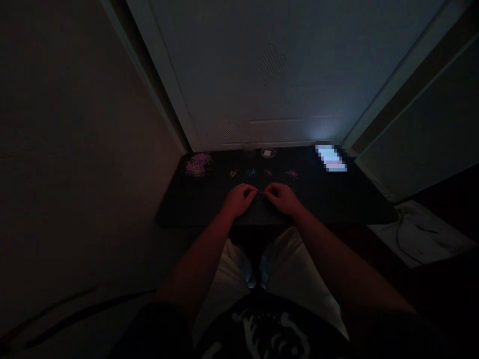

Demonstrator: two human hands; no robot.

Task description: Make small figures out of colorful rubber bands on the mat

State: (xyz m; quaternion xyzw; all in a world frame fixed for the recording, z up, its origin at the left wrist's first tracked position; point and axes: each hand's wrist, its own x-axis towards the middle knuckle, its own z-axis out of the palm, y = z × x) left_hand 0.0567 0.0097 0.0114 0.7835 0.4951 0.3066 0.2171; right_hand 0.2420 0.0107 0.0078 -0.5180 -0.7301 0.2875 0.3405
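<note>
Between my two hands a short thin pale strand (261, 192) is stretched over the near half of a dark table (329, 199). My left hand (241, 198) pinches one end between thumb and fingertips. The other end is pinched by my right hand (281, 197). Just beyond my hands lie small separate heaps: a yellowish heap (233, 173), a bluish heap (251, 172), a pink heap (268, 172) and a purple heap (292, 173) of thin strands. At the far left is a larger tangled pile of pink and purple strands (198, 164). Dim light hides finer detail.
A small round clear dish (268, 153) with a white square and a faint clear container (249, 146) stand at the table's back edge. A lit screen (331, 158), pixelated, is at the back right. A pale door panel (239, 99) rises behind.
</note>
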